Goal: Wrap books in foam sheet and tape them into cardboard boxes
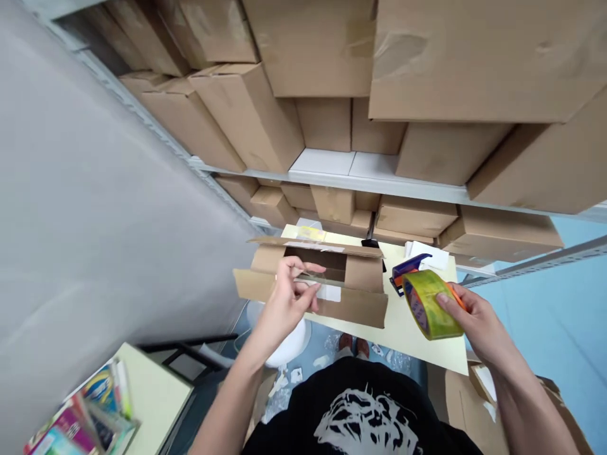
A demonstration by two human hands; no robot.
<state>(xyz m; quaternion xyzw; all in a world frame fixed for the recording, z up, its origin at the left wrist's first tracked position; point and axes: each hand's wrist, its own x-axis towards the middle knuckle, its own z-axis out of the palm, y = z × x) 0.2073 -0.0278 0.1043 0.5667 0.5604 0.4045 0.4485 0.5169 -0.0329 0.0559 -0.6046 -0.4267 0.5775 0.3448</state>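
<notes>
An open cardboard box (317, 278) lies on its side on a pale yellow table (403, 328), with its flaps spread. My left hand (287, 297) is over the box's front flap, and its fingers pinch a strip of clear packing tape (318, 279). My right hand (474, 328) grips a yellow-tinted roll of packing tape (431, 304) at the table's right side. An orange piece shows behind the roll, partly hidden by my fingers. Just beyond the roll lies a blue and orange tape dispenser part (408, 270).
Steel shelves (379, 180) packed with cardboard boxes (251, 117) rise beyond the table, and a grey wall (104, 208) runs along the left. White paper sheets (429, 256) lie on the table. A white bucket (289, 344) stands below it. Magazines (85, 411) sit on another table at lower left.
</notes>
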